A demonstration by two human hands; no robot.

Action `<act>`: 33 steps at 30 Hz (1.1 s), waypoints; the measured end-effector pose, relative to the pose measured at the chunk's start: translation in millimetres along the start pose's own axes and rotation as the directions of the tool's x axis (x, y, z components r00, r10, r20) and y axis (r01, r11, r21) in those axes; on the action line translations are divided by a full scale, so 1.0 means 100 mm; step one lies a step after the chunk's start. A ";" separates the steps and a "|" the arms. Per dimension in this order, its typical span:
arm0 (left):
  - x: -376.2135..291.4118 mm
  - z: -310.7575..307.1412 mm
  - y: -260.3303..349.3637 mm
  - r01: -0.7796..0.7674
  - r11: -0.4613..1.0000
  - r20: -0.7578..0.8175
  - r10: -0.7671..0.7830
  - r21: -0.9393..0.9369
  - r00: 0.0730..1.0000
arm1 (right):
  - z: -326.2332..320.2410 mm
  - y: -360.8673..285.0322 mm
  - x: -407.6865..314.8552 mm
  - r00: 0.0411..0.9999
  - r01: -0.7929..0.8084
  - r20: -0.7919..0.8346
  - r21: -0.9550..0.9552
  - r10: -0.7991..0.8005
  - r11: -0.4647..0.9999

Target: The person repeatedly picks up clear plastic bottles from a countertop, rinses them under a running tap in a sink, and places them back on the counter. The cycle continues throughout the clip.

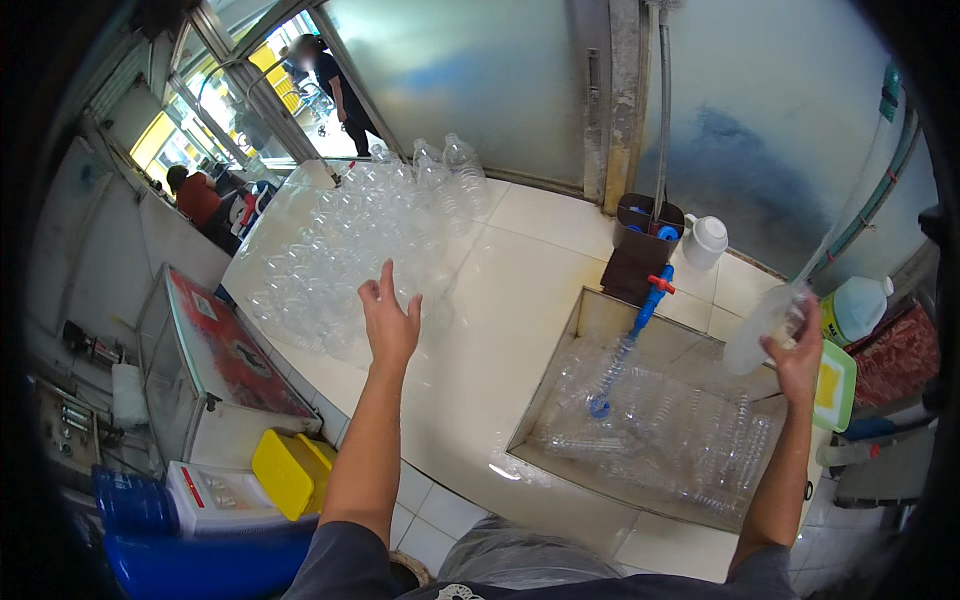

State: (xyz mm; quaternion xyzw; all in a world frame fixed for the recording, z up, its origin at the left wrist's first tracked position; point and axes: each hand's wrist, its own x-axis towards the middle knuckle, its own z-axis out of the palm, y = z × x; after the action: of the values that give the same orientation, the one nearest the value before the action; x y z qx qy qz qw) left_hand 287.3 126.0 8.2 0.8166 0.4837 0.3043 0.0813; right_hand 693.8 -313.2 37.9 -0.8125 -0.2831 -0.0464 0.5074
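My left hand (391, 319) is raised over the near edge of a large group of clear plastic bottles (352, 240) on the tiled counter; its fingers are apart and hold nothing. At the right, my right hand (801, 352) grips a clear plastic bottle (756, 330), tilted beside the right rim of the sunken basin. In the basin (551, 371) many clear bottles (660, 427) lie on their sides. A blue pipe with a red valve handle (661, 284) reaches over the basin's back rim, its lower end among the bottles.
A brown container (630, 225) and a white mug (705, 241) stand behind the basin. To the right are a jug (859, 309) and a green-rimmed tray (847, 386). A yellow bin (283, 474) and blue barrels (202, 562) stand lower left. Two people (341, 90) are beyond the counter.
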 end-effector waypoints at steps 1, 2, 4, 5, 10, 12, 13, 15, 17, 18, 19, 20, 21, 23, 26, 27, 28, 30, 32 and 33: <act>0.05 0.01 0.02 0.007 1.000 0.000 -0.007 0.027 1.000 | 0.06 -0.05 -0.02 0.997 0.010 -0.073 0.146 0.001 0.989; 0.10 0.02 0.03 0.006 0.999 -0.014 -0.005 0.052 1.000 | 0.06 -0.07 -0.03 0.976 0.089 -0.216 0.311 -0.021 0.946; 0.13 0.04 0.06 -0.026 0.995 -0.111 0.037 0.096 0.993 | 0.42 0.11 -0.30 0.927 -0.307 -0.046 0.474 0.371 0.825; 0.09 0.06 0.10 -0.061 0.990 -0.187 0.083 0.124 0.979 | 0.55 0.26 -0.54 0.936 -0.351 0.147 0.393 0.319 0.850; -0.86 0.40 0.51 0.128 0.841 0.205 -0.021 -0.526 0.979 | 1.04 1.06 -1.41 0.726 -0.559 0.396 0.817 0.562 0.145; -1.43 0.70 0.77 0.515 0.629 0.685 0.038 -0.583 0.728 | 1.31 1.12 -1.76 0.577 -0.762 0.701 0.647 0.419 -0.033; -1.71 0.86 0.87 0.528 0.668 0.760 0.089 -0.525 0.644 | 1.45 1.11 -1.89 0.443 -0.868 0.841 0.489 0.309 -0.084; -2.16 1.07 1.00 0.883 0.378 0.958 0.048 -0.279 0.283 | 1.77 1.05 -2.01 0.289 -0.954 0.923 0.256 0.255 0.155; -2.29 1.15 0.92 0.993 0.116 0.987 0.152 0.029 -0.047 | 2.15 1.00 -1.96 0.423 -0.779 0.805 0.089 0.415 0.620; -2.33 1.17 0.93 0.980 0.014 0.964 0.178 0.199 -0.198 | 2.30 0.98 -1.92 0.607 -0.556 0.705 0.047 0.366 0.830; -2.34 1.15 0.93 0.968 0.013 0.920 0.308 0.252 -0.244 | 2.43 0.96 -1.86 0.759 -0.270 0.608 -0.031 0.233 0.962; -2.33 1.12 0.94 0.952 0.014 0.885 0.365 0.305 -0.289 | 2.54 0.92 -1.83 0.871 0.030 0.488 -0.146 0.046 0.989; -2.31 1.07 0.98 0.932 0.034 0.859 0.377 0.360 -0.345 | 2.63 0.89 -1.81 0.830 0.136 0.558 -0.216 0.008 0.967; -2.36 0.95 1.17 0.936 -0.012 0.858 0.404 0.351 -0.317 | 2.76 0.80 -1.82 0.770 0.348 0.635 -0.332 -0.065 0.877; -2.38 0.83 1.39 0.917 -0.073 0.839 0.437 0.392 -0.325 | 2.91 0.69 -1.96 0.653 0.517 0.756 -0.491 0.047 0.701; -2.39 0.79 1.42 0.904 -0.094 0.828 0.451 0.416 -0.334 | 2.95 0.67 -2.01 0.653 0.536 0.755 -0.516 0.059 0.668; -2.40 0.76 1.44 0.908 -0.119 0.837 0.450 0.402 -0.311 | 3.00 0.68 -2.06 0.632 0.564 0.773 -0.509 0.057 0.651; -2.41 0.71 1.40 0.910 -0.161 0.856 0.433 0.383 -0.284 | 3.06 0.73 -2.11 0.594 0.613 0.804 -0.481 0.037 0.627; -2.40 0.66 1.31 0.926 -0.146 0.875 0.406 0.348 -0.264 | 3.10 0.82 -2.12 0.526 0.665 0.848 -0.456 0.062 0.591; -2.40 0.63 1.27 0.931 -0.139 0.873 0.417 0.336 -0.253 | 3.11 0.87 -2.11 0.553 0.609 0.831 -0.455 0.064 0.649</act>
State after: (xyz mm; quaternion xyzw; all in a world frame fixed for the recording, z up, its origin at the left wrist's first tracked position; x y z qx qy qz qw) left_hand 334.2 -131.1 -89.2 0.0985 0.3196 -0.1898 0.9231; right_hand 495.7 -164.1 -257.7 -0.8109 -0.5701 0.1257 -0.0401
